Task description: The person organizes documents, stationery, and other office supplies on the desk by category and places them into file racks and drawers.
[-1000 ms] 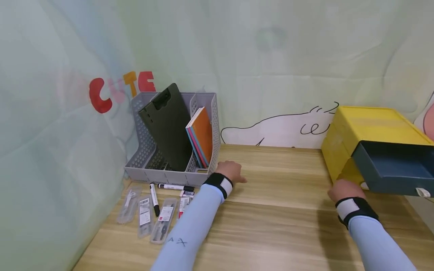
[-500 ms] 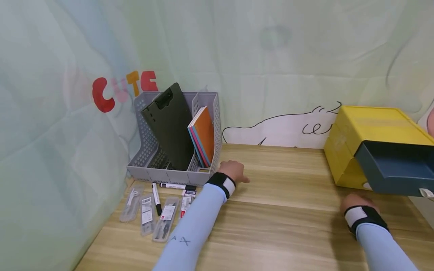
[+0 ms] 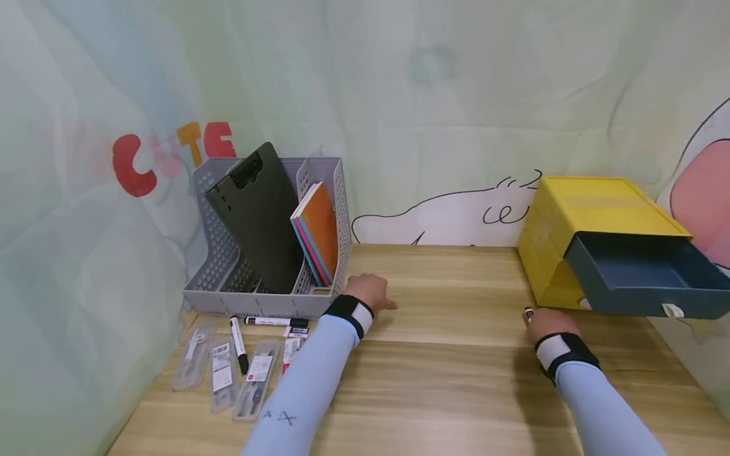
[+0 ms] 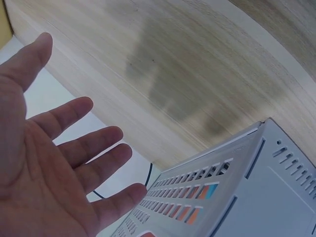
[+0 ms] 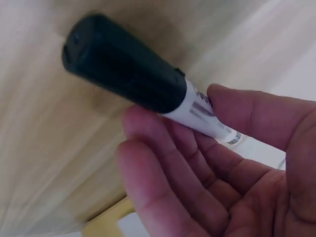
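Compared with half a second ago, the right hand has shifted left, out from under the open drawer, and a marker now shows at its front. Assessment: the marker is in hand, clear of the yellow cabinet, and not set down.

Right hand: partly curled, thumb and fingers pinching the white barrel. Marker position: above the right part of the surface, near the cabinet's front left corner. Left hand: fingers spread, holding nothing, beside the organizer near the surface's back left corner.

Materials: smooth, dark cylindrical cap; printed barrel; perforated grey organizer; wood-grain surface.
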The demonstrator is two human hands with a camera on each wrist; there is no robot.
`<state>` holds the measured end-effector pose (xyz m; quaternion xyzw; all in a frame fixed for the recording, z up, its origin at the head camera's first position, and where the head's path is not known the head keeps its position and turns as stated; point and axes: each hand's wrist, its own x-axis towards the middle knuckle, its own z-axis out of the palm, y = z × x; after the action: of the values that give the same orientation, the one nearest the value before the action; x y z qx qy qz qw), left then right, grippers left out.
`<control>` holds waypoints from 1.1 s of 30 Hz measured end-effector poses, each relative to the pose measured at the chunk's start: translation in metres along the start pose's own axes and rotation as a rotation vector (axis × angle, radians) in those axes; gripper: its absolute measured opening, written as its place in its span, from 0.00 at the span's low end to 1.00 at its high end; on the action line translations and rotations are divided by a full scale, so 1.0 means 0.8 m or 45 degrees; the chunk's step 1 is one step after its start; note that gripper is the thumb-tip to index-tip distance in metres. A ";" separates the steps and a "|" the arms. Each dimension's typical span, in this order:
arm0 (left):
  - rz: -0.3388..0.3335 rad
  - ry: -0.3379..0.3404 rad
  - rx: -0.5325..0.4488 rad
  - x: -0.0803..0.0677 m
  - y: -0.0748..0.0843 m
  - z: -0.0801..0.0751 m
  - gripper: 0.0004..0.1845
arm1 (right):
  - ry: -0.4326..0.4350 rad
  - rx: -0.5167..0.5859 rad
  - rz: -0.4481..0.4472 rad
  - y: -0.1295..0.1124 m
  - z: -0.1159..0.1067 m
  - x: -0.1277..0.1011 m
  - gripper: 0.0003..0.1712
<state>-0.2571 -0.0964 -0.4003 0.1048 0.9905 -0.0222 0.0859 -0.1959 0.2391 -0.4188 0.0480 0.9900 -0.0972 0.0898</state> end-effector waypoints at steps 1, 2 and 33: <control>0.001 0.000 0.002 0.001 -0.001 0.001 0.22 | -0.007 -0.010 -0.005 -0.005 -0.002 0.001 0.14; 0.002 -0.003 0.006 0.000 -0.001 0.000 0.22 | -0.009 -0.013 -0.013 -0.010 -0.004 0.002 0.14; 0.012 -0.052 -0.012 0.000 0.003 -0.009 0.25 | 0.084 0.105 -0.028 -0.070 -0.075 0.010 0.11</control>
<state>-0.2576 -0.0938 -0.3936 0.1087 0.9881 -0.0191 0.1067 -0.2200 0.1974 -0.3519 0.0441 0.9881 -0.1374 0.0540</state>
